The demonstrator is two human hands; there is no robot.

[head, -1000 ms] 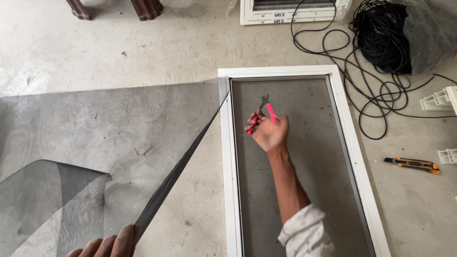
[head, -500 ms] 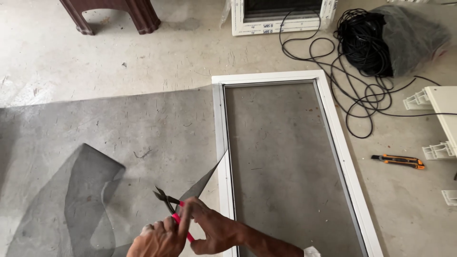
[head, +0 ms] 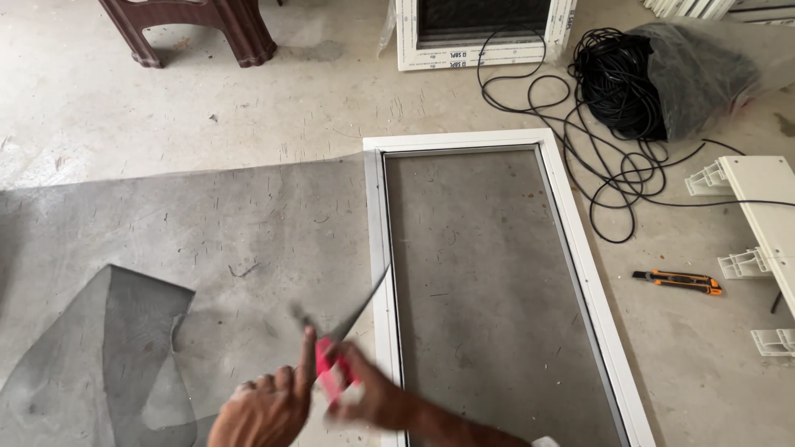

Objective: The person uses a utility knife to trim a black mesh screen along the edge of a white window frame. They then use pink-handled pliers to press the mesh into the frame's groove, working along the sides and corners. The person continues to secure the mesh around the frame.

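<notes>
Showing the lower centre of the frame nearest the camera, the left hand [head: 261, 410] is seen with its fingers curled closed around the lifted edge of a sheet of grey mesh screening [head: 166, 248]. Just to its right, the right hand [head: 373, 397] is closed on a pair of pink-handled scissors [head: 335, 372], whose blades, blurred, are directed up-left at the raised mesh strip; whether the blades are parted cannot be told. The mesh is spread flat over the concrete floor [head: 99, 99] across the left half, folded over at the lower left. A white rectangular screen frame [head: 377, 248] filled with grey mesh is laid in the centre. At mid right an orange and black utility knife [head: 677, 281] and white profile sections [head: 766, 215] are placed. At upper right a coil of black cord [head: 613, 91] is found, at upper left a brown wooden stool base [head: 190, 29].
</notes>
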